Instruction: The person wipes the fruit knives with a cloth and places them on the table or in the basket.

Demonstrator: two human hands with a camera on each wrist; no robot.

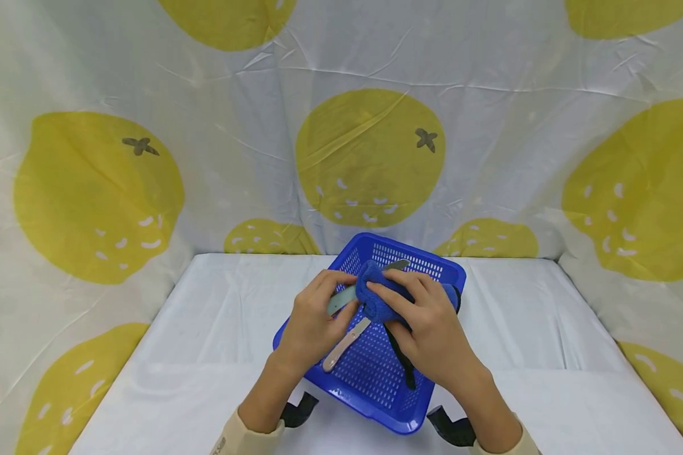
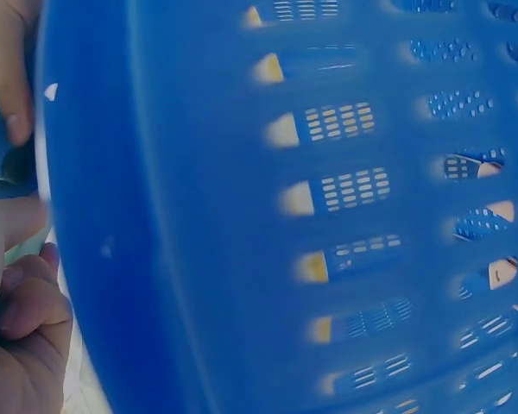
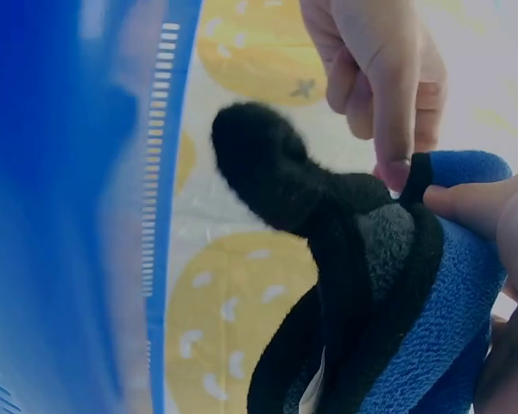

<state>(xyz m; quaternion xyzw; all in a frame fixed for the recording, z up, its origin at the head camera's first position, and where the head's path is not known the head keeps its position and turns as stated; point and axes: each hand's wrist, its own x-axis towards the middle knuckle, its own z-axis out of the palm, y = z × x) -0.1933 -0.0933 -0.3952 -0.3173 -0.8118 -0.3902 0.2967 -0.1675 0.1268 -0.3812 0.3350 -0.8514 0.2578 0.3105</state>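
My left hand (image 1: 313,319) pinches the pale green handle (image 1: 341,301) of a knife between thumb and fingers. A blue towelling cloth (image 1: 378,309) is folded around the knife's middle, and a metal blade end (image 1: 397,264) shows beyond it. With thumb and fingers my right hand (image 1: 429,322) grips this cloth. In the right wrist view, the cloth (image 3: 453,285) has a wide black edging, part of which hangs loose. Below both hands, a second knife with a pale pink handle (image 1: 341,349) lies in the blue basket (image 1: 455,272); the cloth covers part of the view behind it.
The basket stands slantwise on a white-covered table (image 1: 523,328), its slotted wall (image 2: 95,216) close to the left wrist. Behind the table hangs a white curtain (image 1: 489,145) with yellow lemons. Black curved pieces (image 1: 300,409) stick out near both wrists.
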